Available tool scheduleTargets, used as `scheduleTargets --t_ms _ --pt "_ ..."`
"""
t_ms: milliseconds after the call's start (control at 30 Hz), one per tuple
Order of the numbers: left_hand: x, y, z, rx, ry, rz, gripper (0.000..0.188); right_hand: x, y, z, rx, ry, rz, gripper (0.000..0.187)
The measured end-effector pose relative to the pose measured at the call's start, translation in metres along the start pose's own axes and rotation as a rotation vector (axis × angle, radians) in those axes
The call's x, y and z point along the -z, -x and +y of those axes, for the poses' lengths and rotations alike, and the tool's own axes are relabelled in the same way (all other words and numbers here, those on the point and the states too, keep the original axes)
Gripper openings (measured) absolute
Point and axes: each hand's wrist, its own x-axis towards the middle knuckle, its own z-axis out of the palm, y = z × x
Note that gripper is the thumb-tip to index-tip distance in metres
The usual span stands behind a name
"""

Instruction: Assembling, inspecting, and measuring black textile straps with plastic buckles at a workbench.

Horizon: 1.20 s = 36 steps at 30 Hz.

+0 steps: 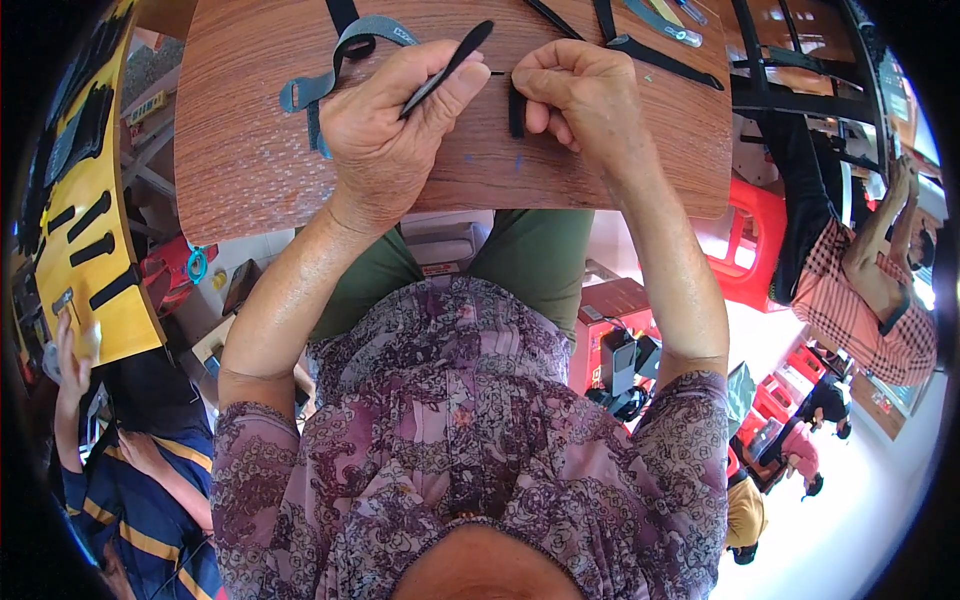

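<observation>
My left hand (385, 130) is closed over the wooden table, its thumb pressing a flat black strap (468, 48) whose rounded end sticks up past the fingers. My right hand (595, 90) is beside it, finger and thumb pinched on another black strip (516, 112) that hangs below the fingertips. A thin dark piece (497, 74) shows in the gap between the hands; whether it joins the two strips I cannot tell. Behind my left hand a grey-blue fabric strap (345, 52) with a slotted end curls on the table, partly hidden by the hand.
More black straps (665, 62) lie at the table's far right, near a clear-and-blue item (682, 34). Left, a person's hand (72, 355) is at a yellow table (120, 320) with black straps. A red stool (748, 245) and a black metal frame (800, 100) stand right.
</observation>
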Motion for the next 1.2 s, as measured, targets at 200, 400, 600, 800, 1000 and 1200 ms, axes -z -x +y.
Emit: scheduleTargets --t_ms 200,400,600,800,1000,1200 --pt "0.0 0.001 -0.003 -0.002 0.015 0.005 0.012 -0.004 0.002 -0.003 0.047 0.046 0.024 0.008" --pt "0.0 0.001 0.0 0.0 0.018 0.004 0.013 -0.006 0.005 -0.002 0.054 0.061 0.034 0.008" --pt "0.0 0.001 -0.003 -0.022 0.007 0.011 0.013 -0.013 0.007 0.0 0.094 0.175 0.091 0.009" --pt "0.0 0.0 -0.003 -0.04 -0.005 0.017 0.013 -0.016 0.007 -0.001 0.166 0.314 0.146 0.01" --pt "-0.001 0.001 -0.002 -0.016 0.019 0.006 0.013 -0.018 0.009 -0.004 0.137 0.326 0.174 0.01" --pt "0.0 0.001 -0.002 -0.014 -0.01 -0.005 0.013 -0.019 0.008 0.004 0.202 0.378 0.198 0.01"
